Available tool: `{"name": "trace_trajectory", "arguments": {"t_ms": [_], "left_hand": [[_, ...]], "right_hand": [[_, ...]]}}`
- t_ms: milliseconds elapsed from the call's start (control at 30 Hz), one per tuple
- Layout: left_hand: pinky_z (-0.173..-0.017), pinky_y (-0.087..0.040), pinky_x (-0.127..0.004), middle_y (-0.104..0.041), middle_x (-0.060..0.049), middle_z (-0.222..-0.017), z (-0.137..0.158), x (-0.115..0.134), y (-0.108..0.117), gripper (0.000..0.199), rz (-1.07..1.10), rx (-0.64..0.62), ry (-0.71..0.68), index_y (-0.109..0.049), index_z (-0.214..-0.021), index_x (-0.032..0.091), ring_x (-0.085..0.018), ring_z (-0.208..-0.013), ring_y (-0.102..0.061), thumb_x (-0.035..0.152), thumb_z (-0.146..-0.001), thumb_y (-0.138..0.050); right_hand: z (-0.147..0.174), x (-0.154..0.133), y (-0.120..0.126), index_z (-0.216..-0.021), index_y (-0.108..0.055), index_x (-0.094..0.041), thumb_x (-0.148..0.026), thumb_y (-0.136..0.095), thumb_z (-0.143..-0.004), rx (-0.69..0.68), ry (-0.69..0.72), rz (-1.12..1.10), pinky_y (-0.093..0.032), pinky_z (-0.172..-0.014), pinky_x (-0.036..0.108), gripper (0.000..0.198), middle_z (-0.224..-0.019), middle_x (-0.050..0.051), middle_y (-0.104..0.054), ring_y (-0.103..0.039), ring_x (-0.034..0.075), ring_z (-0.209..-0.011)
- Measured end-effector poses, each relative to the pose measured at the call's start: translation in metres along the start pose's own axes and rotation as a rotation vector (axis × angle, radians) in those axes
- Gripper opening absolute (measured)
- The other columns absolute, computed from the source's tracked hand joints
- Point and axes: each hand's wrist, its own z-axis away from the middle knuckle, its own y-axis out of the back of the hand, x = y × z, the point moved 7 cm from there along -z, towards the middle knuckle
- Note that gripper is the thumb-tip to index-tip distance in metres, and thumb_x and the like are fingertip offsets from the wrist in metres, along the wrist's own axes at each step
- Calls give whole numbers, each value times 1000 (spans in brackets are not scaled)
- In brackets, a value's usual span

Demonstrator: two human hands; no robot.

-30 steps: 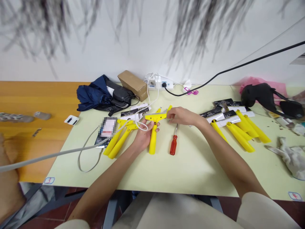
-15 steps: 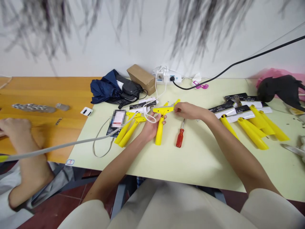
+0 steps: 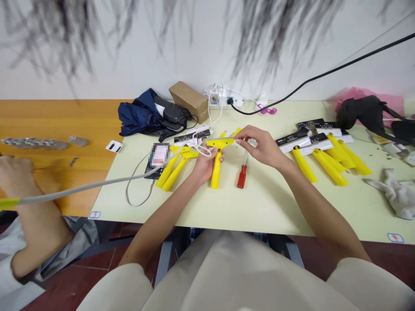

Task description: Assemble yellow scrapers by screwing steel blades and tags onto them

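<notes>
My left hand (image 3: 205, 166) is closed around the neck of a yellow T-shaped scraper (image 3: 215, 172), its handle pointing down toward me. A thin grey strip that looks like a blade (image 3: 220, 139) lies along the top of the scraper's head. At the head's right end, the fingers of my right hand (image 3: 257, 144) pinch together on the end of that strip; the fingertips partly hide it. A red-handled screwdriver (image 3: 241, 176) lies just below my right hand. Two more yellow scrapers (image 3: 177, 172) lie to the left of my left hand.
Several yellow scrapers with black-and-white cards (image 3: 329, 166) lie at right, near a grey glove (image 3: 395, 192). Behind stand a cardboard box (image 3: 189, 101), a navy umbrella (image 3: 138, 114) and a power strip (image 3: 235, 101). A cable (image 3: 97, 188) crosses at left, before a co-worker's arm (image 3: 40, 216).
My right hand has lifted and its fingers have opened out into a pinch at the head's end. A grey strip now shows along the head. The view has shifted slightly.
</notes>
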Motion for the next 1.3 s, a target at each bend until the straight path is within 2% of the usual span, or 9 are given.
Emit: {"name": "trace_trajectory", "arguments": {"t_ms": [67,167,233,333,467,633,900,1100,1300], "left_hand": [[-70,-51,-27,-69,-3,-105,9,-4,0,47,-22,-35,23,-59,-103,22,-18,-96,-71,19,-78,-98],[-69,-51,-28,-71,-3,-107,21,-10,4,50,-90,-50,65,-60,-106,21,-19,-95,-73,22,-76,-100],[-69,-52,-29,-72,-3,-105,24,-12,7,53,-136,-38,77,-61,-107,20,-19,-94,-73,25,-73,-102],[-70,-54,-29,-72,-2,-99,21,-12,8,54,-172,-54,62,-61,-104,20,-20,-93,-74,29,-71,-103],[-72,-55,-30,-74,-1,-97,15,-12,8,55,-195,-70,36,-59,-104,22,-20,-94,-76,31,-72,-103],[-75,-55,-30,-76,0,-98,15,-14,10,63,-209,-40,50,-55,-104,23,-20,-94,-77,33,-68,-106],[-74,-56,-31,-77,0,-99,14,-16,7,68,-204,-55,66,-52,-106,25,-22,-94,-80,34,-67,-106],[-74,-59,-30,-77,0,-103,16,-14,5,70,-241,-83,55,-48,-106,25,-22,-93,-81,37,-68,-106],[-73,-59,-28,-78,-1,-106,17,-8,3,69,-259,-85,44,-51,-108,25,-21,-93,-81,37,-68,-106]], "right_hand": [[8,-2,-11,-113,-80,-23,-47,-72,-107,89,-25,-143,-58,-94,40,26,-113,10,-78,-72,26,-100],[14,4,-33,-103,-81,-22,-45,-79,-102,140,-29,-237,-59,-91,39,23,-106,8,-81,-74,25,-96],[13,5,-48,-100,-80,-22,-39,-76,-103,126,28,-200,-59,-88,39,18,-103,8,-81,-74,24,-92],[8,6,-63,-101,-77,-21,-29,-68,-104,80,115,-41,-55,-91,43,13,-104,9,-80,-72,27,-96],[-1,11,-70,-98,-74,-19,-24,-67,-100,45,121,58,-51,-95,46,9,-104,11,-76,-69,29,-99],[-8,20,-67,-96,-76,-20,-24,-71,-93,18,24,-80,-52,-92,41,7,-105,9,-74,-69,26,-99],[-4,30,-60,-93,-82,-21,-39,-84,-86,-21,-143,-268,-52,-90,39,20,-108,8,-74,-70,25,-99],[-9,34,-63,-88,-80,-18,-39,-89,-77,-126,-252,-397,-52,-88,36,25,-99,6,-75,-68,21,-91],[-16,51,-62,-97,-74,-19,-37,-97,-65,-179,-453,-435,-47,-73,29,44,-92,1,-74,-64,17,-81]]}}
